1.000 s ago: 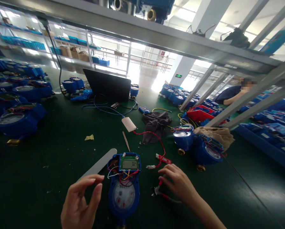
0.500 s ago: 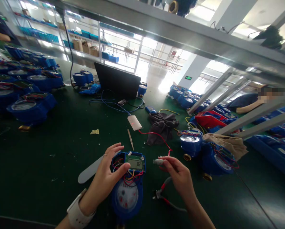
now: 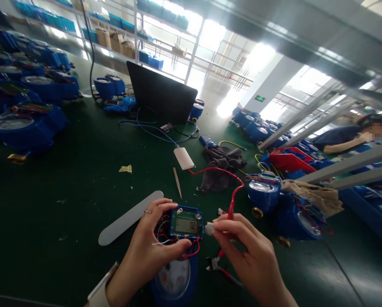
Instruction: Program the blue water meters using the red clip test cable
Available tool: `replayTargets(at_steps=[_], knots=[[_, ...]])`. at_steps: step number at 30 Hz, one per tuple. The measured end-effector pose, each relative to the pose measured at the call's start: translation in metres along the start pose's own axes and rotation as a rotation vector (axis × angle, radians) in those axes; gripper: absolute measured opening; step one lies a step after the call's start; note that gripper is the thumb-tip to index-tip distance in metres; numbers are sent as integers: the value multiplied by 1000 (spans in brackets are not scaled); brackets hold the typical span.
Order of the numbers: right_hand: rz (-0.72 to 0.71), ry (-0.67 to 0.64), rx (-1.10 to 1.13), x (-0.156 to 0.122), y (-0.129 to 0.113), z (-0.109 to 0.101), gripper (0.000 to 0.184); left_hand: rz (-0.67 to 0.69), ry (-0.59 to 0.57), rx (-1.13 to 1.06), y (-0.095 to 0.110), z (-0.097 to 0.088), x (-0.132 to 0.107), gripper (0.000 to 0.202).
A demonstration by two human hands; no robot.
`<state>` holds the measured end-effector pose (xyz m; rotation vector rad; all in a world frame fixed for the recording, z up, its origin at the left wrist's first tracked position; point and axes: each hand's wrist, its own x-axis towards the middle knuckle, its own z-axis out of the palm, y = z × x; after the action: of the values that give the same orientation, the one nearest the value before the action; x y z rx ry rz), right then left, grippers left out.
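Observation:
My left hand (image 3: 155,241) grips a circuit board with a small display (image 3: 187,225) in a blue frame, thumb on its lower edge and fingers on its upper edge. Below it lies a blue water meter (image 3: 174,279) with a round dial, partly covered by that hand; thin wires run beside the board. Between the fingertips of my right hand (image 3: 248,249) is a pale pin connector (image 3: 209,229), its pins at the board's right edge. Whether they touch the board I cannot tell. A red cable (image 3: 237,194) runs from this hand to a white box (image 3: 183,158). Red-handled cutters (image 3: 214,263) lie partly behind the right hand.
A pale flat strip (image 3: 130,218) and tweezers (image 3: 177,183) lie on the green table. Behind are a black laptop (image 3: 162,94) and a dark cloth (image 3: 221,164). Blue meters (image 3: 264,192) stand right, more (image 3: 27,123) left. A person (image 3: 344,140) sits beyond metal bars (image 3: 306,132).
My left hand has closed on the display board, which now sits apart from its earlier place on the meter. My right hand has brought the connector left and down to the board's edge.

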<state>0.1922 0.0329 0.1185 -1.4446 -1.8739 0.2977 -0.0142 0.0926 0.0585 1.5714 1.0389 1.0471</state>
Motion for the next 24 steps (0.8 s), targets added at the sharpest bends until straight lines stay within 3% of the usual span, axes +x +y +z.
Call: replayTargets(at_steps=[7, 24], knots=[[-63, -130, -69, 7, -3, -2, 13, 24, 14, 26, -1, 3, -1, 51], [-71, -195, -95, 16, -7, -7, 10, 8, -7, -8, 1, 2, -1, 49]])
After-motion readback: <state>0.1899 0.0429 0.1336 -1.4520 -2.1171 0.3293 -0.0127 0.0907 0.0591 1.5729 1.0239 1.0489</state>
